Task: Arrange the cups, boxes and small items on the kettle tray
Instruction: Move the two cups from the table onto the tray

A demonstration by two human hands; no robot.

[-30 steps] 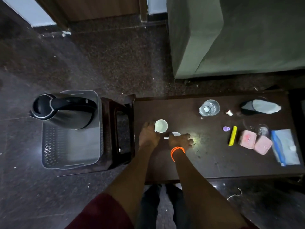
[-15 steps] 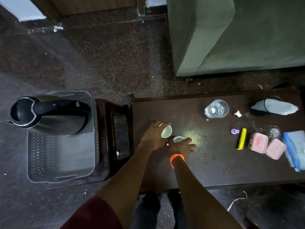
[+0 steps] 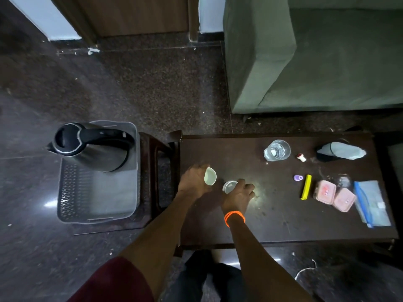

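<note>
The left hand (image 3: 194,179) holds a white cup (image 3: 210,175), its fingers curled round it. The cup is tipped on its side, with its mouth facing right. The right hand (image 3: 238,194) grips a second cup (image 3: 229,186) just beside it, low over the dark table (image 3: 229,153). An orange band (image 3: 234,217) is on that wrist. The grey tray (image 3: 98,199) sits to the left on a stool, with the kettle (image 3: 91,147) at its far end. On the right side of the table lie two pink boxes (image 3: 334,195), a yellow clip (image 3: 306,186), a small purple thing (image 3: 297,177) and a glass (image 3: 277,150).
</note>
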